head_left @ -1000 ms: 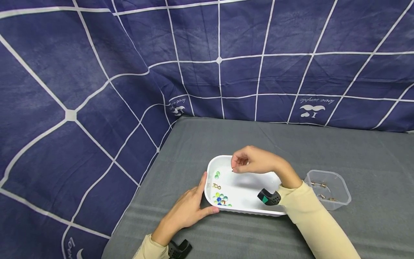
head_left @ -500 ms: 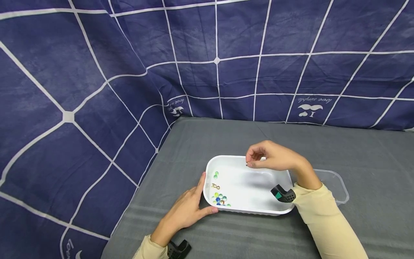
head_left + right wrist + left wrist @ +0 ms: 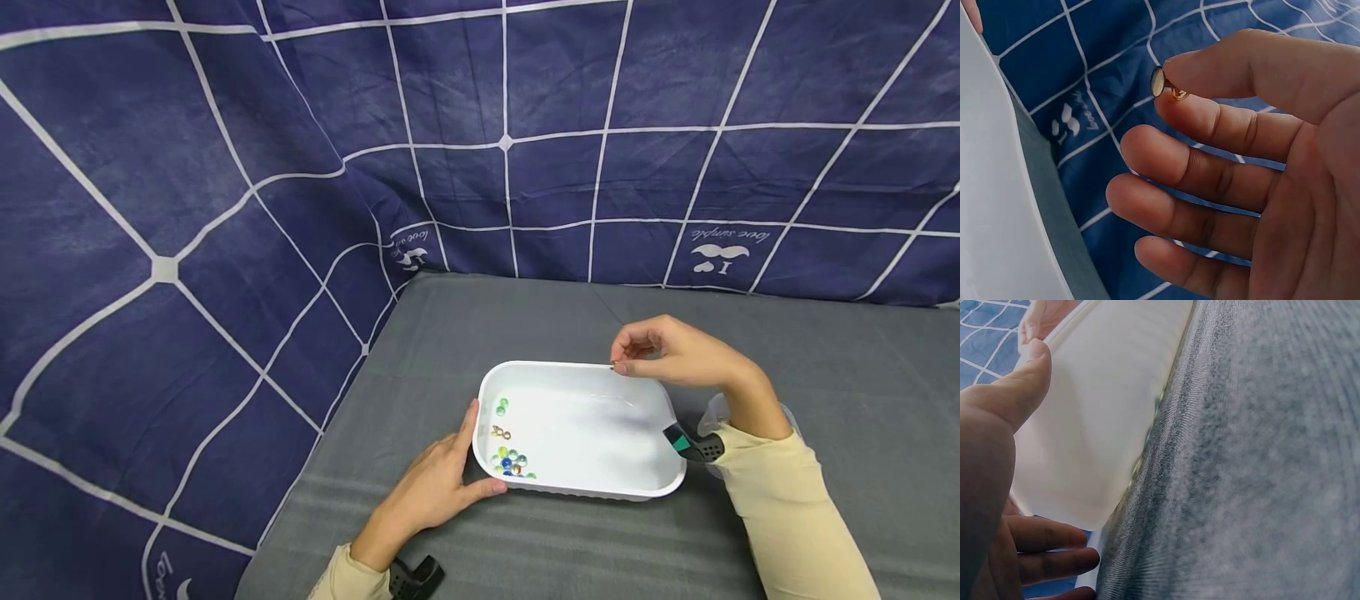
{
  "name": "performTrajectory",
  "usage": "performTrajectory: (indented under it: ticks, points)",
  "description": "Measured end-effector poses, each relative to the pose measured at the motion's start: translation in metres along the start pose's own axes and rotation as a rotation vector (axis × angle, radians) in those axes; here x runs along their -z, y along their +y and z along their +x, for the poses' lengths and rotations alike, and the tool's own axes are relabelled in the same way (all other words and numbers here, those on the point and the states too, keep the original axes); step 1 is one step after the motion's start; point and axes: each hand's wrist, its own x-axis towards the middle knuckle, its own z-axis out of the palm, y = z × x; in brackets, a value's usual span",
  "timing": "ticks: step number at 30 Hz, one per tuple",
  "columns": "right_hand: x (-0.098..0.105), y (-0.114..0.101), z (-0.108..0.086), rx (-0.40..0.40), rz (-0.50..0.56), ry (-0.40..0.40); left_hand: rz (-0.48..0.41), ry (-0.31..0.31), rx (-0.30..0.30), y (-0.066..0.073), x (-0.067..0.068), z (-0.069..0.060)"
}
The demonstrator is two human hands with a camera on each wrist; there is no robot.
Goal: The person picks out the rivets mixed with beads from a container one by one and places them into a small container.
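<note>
My right hand (image 3: 678, 354) pinches a small gold stud with a flat round head (image 3: 1158, 82) between thumb and forefinger. The other fingers curl loosely below it in the right wrist view. In the head view this hand is above the far right part of the white tray (image 3: 585, 421). My left hand (image 3: 431, 483) rests against the tray's near left corner, thumb on the near side and fingers along the left side. Along the tray's left end lie green marbles (image 3: 502, 407), small gold pieces (image 3: 501, 432) and a cluster of coloured marbles (image 3: 510, 460).
A clear plastic box (image 3: 717, 408) stands right of the tray, mostly hidden under my right forearm. Grey cloth (image 3: 465, 325) covers the surface. A dark blue curtain (image 3: 555, 183) with white lines hangs behind and to the left.
My right hand has moved right and farther back with the gold stud, from over the tray's middle. Its forearm now covers most of the clear box. The left hand has stayed in place.
</note>
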Motion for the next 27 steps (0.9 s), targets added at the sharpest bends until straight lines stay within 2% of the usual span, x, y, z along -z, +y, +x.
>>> performTrajectory:
  ticks: [8, 15, 22, 27]
  points:
    - [0.01, 0.005, -0.018, -0.014, 0.003, 0.074, 0.003, -0.011, -0.002, 0.0, 0.0, 0.001]
    - [0.02, 0.011, -0.033, -0.052, -0.006, 0.105, -0.008, -0.011, 0.001, -0.001, 0.0, 0.0]
    - [0.035, 0.017, -0.049, -0.026, -0.008, 0.149, -0.008, -0.001, -0.009, 0.0, 0.0, 0.001]
    - [0.043, 0.019, -0.06, -0.036, -0.016, 0.197, -0.012, -0.002, -0.012, 0.001, 0.001, 0.001]
